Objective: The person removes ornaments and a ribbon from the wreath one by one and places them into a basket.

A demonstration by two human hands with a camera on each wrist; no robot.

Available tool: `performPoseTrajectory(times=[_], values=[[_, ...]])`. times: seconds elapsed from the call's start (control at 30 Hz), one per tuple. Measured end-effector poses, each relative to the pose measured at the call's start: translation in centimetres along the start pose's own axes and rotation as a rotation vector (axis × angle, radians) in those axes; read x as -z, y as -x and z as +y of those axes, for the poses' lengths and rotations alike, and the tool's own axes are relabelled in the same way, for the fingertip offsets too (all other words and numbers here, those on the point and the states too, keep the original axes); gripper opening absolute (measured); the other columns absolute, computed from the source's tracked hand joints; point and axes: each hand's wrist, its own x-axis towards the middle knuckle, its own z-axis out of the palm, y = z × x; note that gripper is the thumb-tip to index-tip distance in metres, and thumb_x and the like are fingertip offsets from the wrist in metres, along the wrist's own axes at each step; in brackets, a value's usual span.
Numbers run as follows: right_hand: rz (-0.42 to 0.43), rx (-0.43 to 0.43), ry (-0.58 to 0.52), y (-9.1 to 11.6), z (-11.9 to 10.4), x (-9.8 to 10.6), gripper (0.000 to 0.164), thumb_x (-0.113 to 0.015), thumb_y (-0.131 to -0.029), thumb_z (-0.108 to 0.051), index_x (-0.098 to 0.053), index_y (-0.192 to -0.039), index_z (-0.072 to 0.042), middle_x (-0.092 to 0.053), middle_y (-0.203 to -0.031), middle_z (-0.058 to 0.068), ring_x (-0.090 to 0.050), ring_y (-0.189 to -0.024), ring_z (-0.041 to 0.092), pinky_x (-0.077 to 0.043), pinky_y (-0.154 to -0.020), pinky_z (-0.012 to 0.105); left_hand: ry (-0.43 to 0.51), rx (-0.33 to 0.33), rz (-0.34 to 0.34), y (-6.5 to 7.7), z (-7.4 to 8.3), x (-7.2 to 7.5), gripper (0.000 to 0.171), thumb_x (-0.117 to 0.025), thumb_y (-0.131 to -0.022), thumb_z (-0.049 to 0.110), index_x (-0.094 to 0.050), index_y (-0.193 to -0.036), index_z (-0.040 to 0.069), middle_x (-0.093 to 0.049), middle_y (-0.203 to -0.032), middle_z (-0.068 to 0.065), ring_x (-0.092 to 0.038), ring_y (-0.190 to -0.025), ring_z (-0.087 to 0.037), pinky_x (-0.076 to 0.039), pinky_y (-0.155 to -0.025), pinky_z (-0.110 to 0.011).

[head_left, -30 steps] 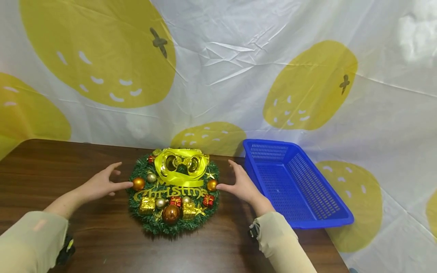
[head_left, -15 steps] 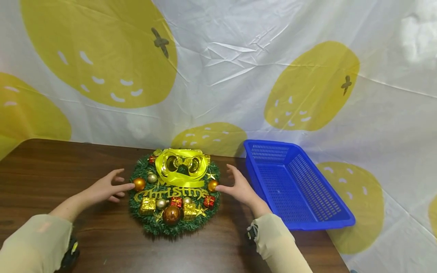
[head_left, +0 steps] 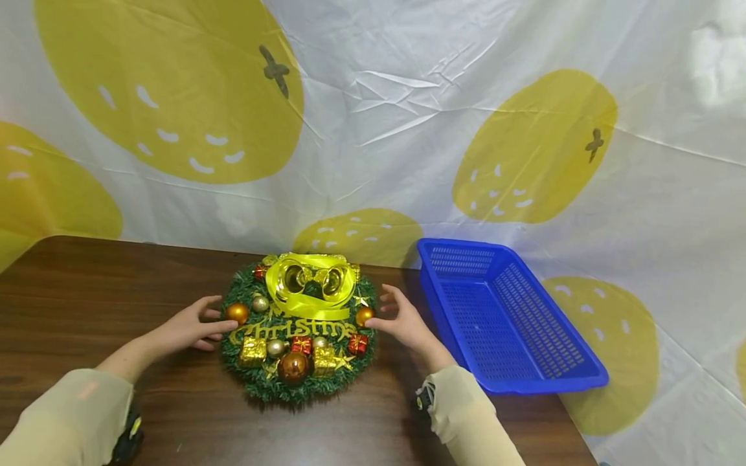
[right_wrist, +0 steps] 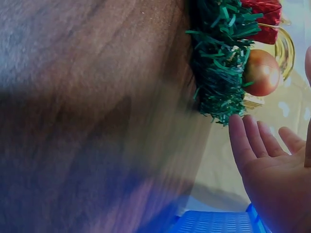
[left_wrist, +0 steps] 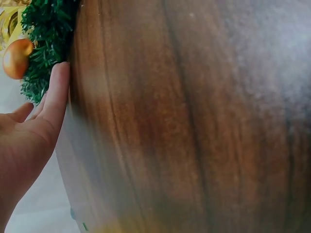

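A green Christmas wreath [head_left: 291, 390] lies flat on the brown table, with gold lettering, shiny baubles and small gift-box ornaments on it. Yellow ribbon [head_left: 320, 309] is looped across its far half, around two gold bells. At the wreath's left edge is my left hand [head_left: 189, 329], its thumb reaching over the rim beside an orange bauble [head_left: 237, 314]. In the left wrist view its straight fingers [left_wrist: 59, 82] lie against the greenery. My right hand [head_left: 406, 325] is at the opposite edge, thumb by another orange bauble [head_left: 364, 316]. Its fingers [right_wrist: 238, 133] extend loosely near the greenery.
A blue plastic basket [head_left: 574, 390] with perforated sides stands on the right, just beyond my right hand. Behind the table [head_left: 76, 285] hangs a pale cloth [head_left: 373, 162] printed with large yellow fruit. The table's far edge lies close behind the wreath.
Both hands have come in toward the wreath, the left moving right and the right slightly left. The thumbs now overlap the wreath's rim. The wreath and the basket have stayed put.
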Motion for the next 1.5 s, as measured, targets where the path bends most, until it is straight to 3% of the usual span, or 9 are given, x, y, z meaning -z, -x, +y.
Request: performPoseTrajectory(times=[0.53, 0.77, 0.9, 1.03, 1.27, 1.5], values=[[0.014, -0.002, -0.097, -0.1, -0.3, -1.3, 0.074, -0.077, -0.076, -0.008, -0.04, -0.139, -0.001, -0.056, -0.118, 0.022, -0.055, -0.106, 0.031, -0.051, -0.085, 0.041, 0.005, 0.02, 0.036, -0.1, -0.7, -0.6, 0.093, -0.065, -0.088, 0.03, -0.005, -0.146, -0.01, -0.02, -0.14, -0.044, -0.062, -0.101, -0.035, -0.057, -0.079, -0.037], [0.016, 0.01, -0.075, -0.7, 0.5, -1.8, 0.074, -0.079, -0.074, -0.009, -0.042, -0.138, -0.002, -0.059, -0.113, 0.018, -0.055, -0.103, 0.029, -0.052, -0.082, 0.035, -0.022, 0.019, 0.079, -0.1, -0.4, -1.1, 0.093, -0.069, -0.085, 0.022, -0.008, -0.144, -0.014, -0.023, -0.137, -0.045, -0.062, -0.099, -0.035, -0.058, -0.078, -0.038], [0.011, 0.011, -0.057, -0.9, 0.6, -1.9, 0.072, -0.079, -0.074, -0.008, -0.044, -0.137, -0.002, -0.06, -0.111, 0.017, -0.056, -0.103, 0.03, -0.051, -0.084, 0.04, -0.043, 0.02, 0.095, -0.1, -0.5, -1.2, 0.092, -0.07, -0.085, 0.021, -0.008, -0.143, -0.015, -0.025, -0.135, -0.045, -0.061, -0.099, -0.037, -0.058, -0.077, -0.037], [0.005, 0.023, -0.033, -0.9, 0.6, -1.9, 0.064, -0.079, -0.074, -0.008, -0.05, -0.131, -0.001, -0.062, -0.107, 0.016, -0.057, -0.1, 0.028, -0.051, -0.083, 0.039, -0.061, 0.023, 0.1, -0.1, -0.4, -1.3, 0.091, -0.069, -0.085, 0.02, -0.008, -0.143, -0.016, -0.026, -0.135, -0.044, -0.061, -0.099, -0.038, -0.058, -0.077, -0.038], [-0.035, 0.042, -0.005, -1.0, 0.6, -1.8, 0.042, -0.075, -0.077, -0.007, -0.062, -0.115, 0.004, -0.067, -0.103, 0.018, -0.063, -0.091, 0.027, -0.054, -0.077, 0.029, -0.078, 0.023, 0.11, -0.2, -0.3, -1.4, 0.089, -0.069, -0.085, 0.018, -0.011, -0.141, -0.019, -0.028, -0.134, -0.045, -0.062, -0.097, -0.035, -0.058, -0.076, -0.037], [-0.026, 0.026, 0.001, -1.0, 0.6, -1.8, 0.039, -0.075, -0.077, -0.008, -0.064, -0.113, 0.003, -0.067, -0.103, 0.018, -0.065, -0.089, 0.024, -0.055, -0.074, 0.028, -0.078, 0.023, 0.113, -0.2, -0.3, -1.4, 0.089, -0.069, -0.084, 0.017, -0.011, -0.141, -0.019, -0.028, -0.133, -0.045, -0.061, -0.098, -0.036, -0.058, -0.076, -0.037]])
